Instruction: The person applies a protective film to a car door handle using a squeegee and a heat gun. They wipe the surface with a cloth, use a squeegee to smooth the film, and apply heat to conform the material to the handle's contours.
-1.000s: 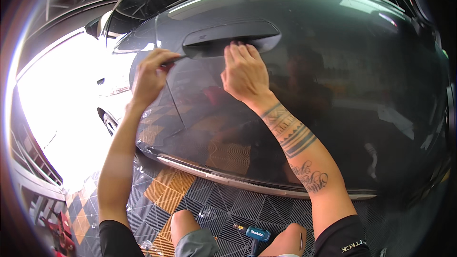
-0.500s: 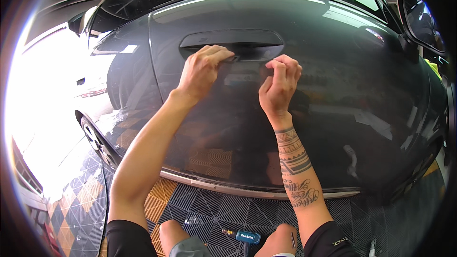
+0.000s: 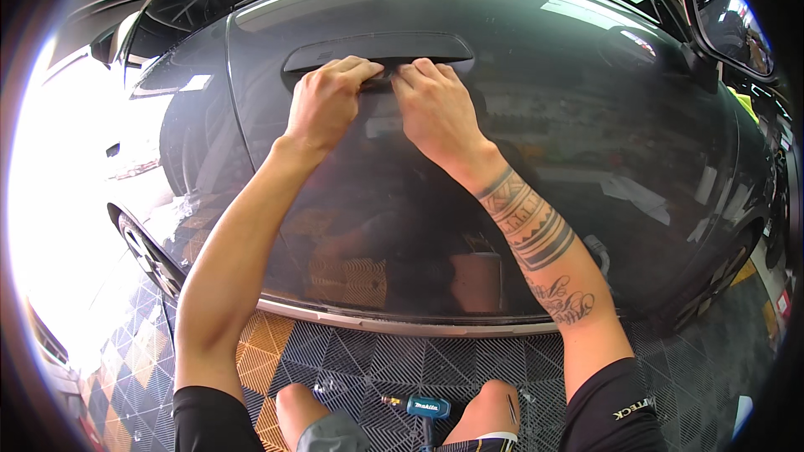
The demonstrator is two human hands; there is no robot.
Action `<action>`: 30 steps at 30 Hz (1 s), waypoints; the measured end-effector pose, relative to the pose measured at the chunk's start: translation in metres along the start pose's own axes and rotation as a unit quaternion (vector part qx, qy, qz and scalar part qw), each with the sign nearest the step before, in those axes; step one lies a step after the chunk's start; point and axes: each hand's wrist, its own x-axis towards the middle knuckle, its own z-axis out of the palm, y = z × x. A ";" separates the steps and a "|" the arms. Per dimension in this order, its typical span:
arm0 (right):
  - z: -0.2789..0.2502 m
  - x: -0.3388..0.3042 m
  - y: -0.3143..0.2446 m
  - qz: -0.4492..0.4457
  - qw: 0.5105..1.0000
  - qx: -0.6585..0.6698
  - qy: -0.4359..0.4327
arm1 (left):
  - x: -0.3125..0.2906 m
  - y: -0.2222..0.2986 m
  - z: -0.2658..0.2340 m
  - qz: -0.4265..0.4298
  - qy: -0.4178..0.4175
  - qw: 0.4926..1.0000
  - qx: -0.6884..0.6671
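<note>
A dark grey car door (image 3: 544,176) fills the middle of the view, with a flush door handle (image 3: 381,45) high on it. My left hand (image 3: 322,107) is at the lower edge of the handle recess, its thumb and fingers pinched together. Close beside it, my right hand (image 3: 440,113) is also closed, with bent fingertips at the recess. The two sets of fingertips nearly meet under the handle. Whatever lies between them is too small and dark to name.
A blue cordless drill (image 3: 427,407) is between my knees, low in view. The side mirror (image 3: 730,27) juts out at the upper right. A rear wheel (image 3: 149,255) shows at the left. Grey and orange floor tiles (image 3: 352,368) run below the door sill.
My right hand has moved left along the handle, closing the gap to my left hand. The view has shifted, so the car sits slightly further left and higher.
</note>
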 end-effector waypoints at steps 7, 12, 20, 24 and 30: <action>-0.001 -0.003 0.004 -0.013 0.999 -0.043 -0.013 | -0.016 0.009 -0.060 -0.114 0.025 0.989 -0.092; 0.001 0.001 0.000 -0.006 0.998 -0.061 -0.023 | 0.003 0.018 -0.054 -0.158 -0.365 0.917 -0.018; -0.007 0.004 0.004 -0.001 0.998 -0.046 -0.044 | 0.029 0.010 -0.039 -0.141 -0.523 0.840 0.020; -0.041 -0.014 0.015 0.016 0.998 0.066 0.005 | 0.033 -0.001 -0.043 -0.158 -0.541 0.826 0.005; -0.035 0.002 -0.011 0.005 0.991 -0.022 -0.128 | 0.038 -0.004 -0.053 -0.164 -0.560 0.812 -0.006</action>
